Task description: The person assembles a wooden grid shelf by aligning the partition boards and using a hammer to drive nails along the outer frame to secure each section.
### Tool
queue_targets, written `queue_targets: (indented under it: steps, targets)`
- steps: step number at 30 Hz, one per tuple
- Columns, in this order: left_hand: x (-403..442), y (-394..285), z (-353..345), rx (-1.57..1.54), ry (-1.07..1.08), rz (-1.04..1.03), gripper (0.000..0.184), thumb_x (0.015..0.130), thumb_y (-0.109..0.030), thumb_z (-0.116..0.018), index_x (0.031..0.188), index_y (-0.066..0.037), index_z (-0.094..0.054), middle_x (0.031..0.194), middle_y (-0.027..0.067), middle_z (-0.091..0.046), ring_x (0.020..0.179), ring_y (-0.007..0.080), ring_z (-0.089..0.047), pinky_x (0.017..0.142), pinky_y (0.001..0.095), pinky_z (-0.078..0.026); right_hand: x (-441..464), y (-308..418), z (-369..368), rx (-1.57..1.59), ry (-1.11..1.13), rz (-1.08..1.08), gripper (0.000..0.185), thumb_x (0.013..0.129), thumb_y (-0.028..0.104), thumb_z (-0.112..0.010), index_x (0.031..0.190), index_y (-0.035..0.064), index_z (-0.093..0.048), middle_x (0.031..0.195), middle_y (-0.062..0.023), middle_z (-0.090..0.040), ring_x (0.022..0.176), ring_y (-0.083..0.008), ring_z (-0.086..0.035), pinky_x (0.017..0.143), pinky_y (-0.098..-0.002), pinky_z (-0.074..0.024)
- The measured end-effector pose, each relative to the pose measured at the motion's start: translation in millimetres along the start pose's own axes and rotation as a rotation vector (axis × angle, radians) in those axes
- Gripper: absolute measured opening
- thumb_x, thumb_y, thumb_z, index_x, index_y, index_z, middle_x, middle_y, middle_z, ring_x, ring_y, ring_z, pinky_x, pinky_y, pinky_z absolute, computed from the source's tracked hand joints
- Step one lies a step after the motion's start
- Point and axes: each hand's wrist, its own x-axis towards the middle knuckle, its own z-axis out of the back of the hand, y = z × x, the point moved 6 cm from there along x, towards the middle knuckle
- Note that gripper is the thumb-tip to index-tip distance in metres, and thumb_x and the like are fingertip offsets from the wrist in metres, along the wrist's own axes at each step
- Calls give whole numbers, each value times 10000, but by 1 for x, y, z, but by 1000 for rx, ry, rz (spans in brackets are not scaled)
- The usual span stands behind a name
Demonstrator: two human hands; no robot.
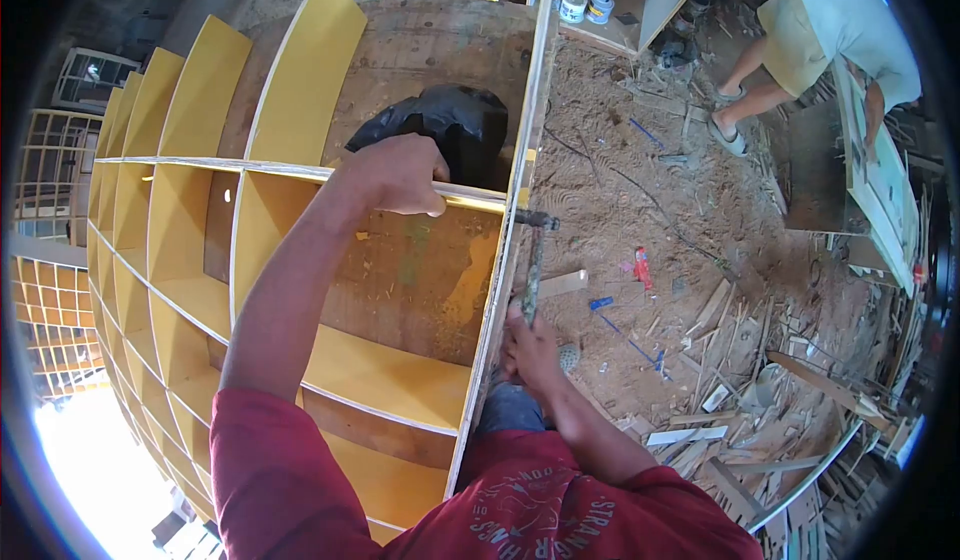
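Note:
My left hand is closed over the white-edged divider board of a large yellow-painted wooden shelf unit. Low beside the unit's side panel, my right hand is wrapped round the handle of a hammer. The hammer's dark head is at the outer face of that panel, level with the divider's end; whether it touches cannot be made out. Just beyond my left hand, a black plastic bag lies inside a compartment.
Wood offcuts and scraps litter the sandy floor to the right. A dark cord crosses it. Paint cans stand at the top. At upper right another person bends over a pale panel.

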Motion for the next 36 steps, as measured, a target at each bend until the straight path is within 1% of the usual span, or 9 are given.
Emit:
queue_targets:
  steps: [2, 5, 9, 12, 15, 19, 27, 34, 36]
  targets:
    - [-3, 0, 2, 3, -13, 14, 439, 670, -197, -777, 1074, -32, -820, 1010, 230, -782, 926, 378, -758, 843, 437, -598, -4, 22, 7, -138, -60, 38, 368, 1128, 461, -508, 1042, 103, -528, 645, -3, -472, 465, -133, -502, 421, -343, -495]
    - [-7, -4, 3, -8, -20, 36, 429, 667, -206, -781, 1066, -57, -827, 1013, 214, -785, 936, 383, -755, 848, 447, -599, -15, 21, -13, -267, -102, -10, 365, 1120, 471, -524, 1067, 111, -552, 642, 24, -447, 459, -106, -468, 384, -317, -423]
    - [-14, -2, 7, 16, -105, 30, 395, 656, -249, -789, 1019, -104, -840, 997, 186, -789, 942, 378, -753, 866, 465, -606, -31, 63, 6, -81, -49, -131, 289, 1112, 449, -555, 1017, 176, -563, 636, 65, -410, 451, -87, -405, 382, -291, -314]
    - [-19, 1, 7, 49, -163, 53, 379, 663, -271, -785, 1013, -139, -846, 1028, 168, -794, 982, 359, -758, 879, 463, -614, -52, 99, 31, -154, -103, -3, 242, 1101, 420, -580, 1018, 193, -578, 642, 64, -414, 448, -90, -399, 390, -303, -326]
    - [-25, -2, 10, 65, -155, 96, 353, 683, -260, -775, 1006, -140, -851, 1071, 164, -797, 1029, 352, -763, 894, 459, -622, -88, 142, 58, -230, -226, 102, 305, 1087, 436, -600, 1057, 133, -585, 630, 62, -411, 454, -85, -410, 399, -297, -353]
    - [-27, 1, 8, 76, -191, 172, 390, 682, -305, -791, 1058, -219, -850, 1098, 120, -803, 1058, 324, -759, 929, 469, -613, -107, 176, 121, -270, -303, 182, 255, 1066, 410, -641, 1049, 162, -587, 643, 67, -437, 461, -89, -423, 411, -299, -352]
    - [-30, -5, 11, 67, -170, 227, 397, 644, -298, -776, 1029, -231, -845, 1042, 93, -803, 1021, 326, -760, 855, 485, -623, -64, 237, 187, -301, -356, 256, 192, 1028, 332, -711, 1037, 189, -582, 655, 66, -450, 457, -90, -426, 411, -309, -354]
    - [-37, -26, 27, 149, -104, 262, 340, 635, -338, -767, 935, -186, -820, 913, 105, -782, 956, 353, -757, 766, 516, -614, -11, 370, 102, -585, -145, 271, 212, 1013, 288, -736, 1046, 152, -577, 656, 51, -480, 441, -82, -451, 400, -272, -377]
    - [-30, -23, 23, 209, -88, 240, 378, 677, -407, -787, 961, -159, -808, 911, 112, -781, 956, 354, -755, 814, 497, -611, 6, 409, 76, -676, 32, 392, 266, 1010, 285, -736, 1086, 59, -619, 661, 13, -532, 453, -87, -487, 418, -288, -402]
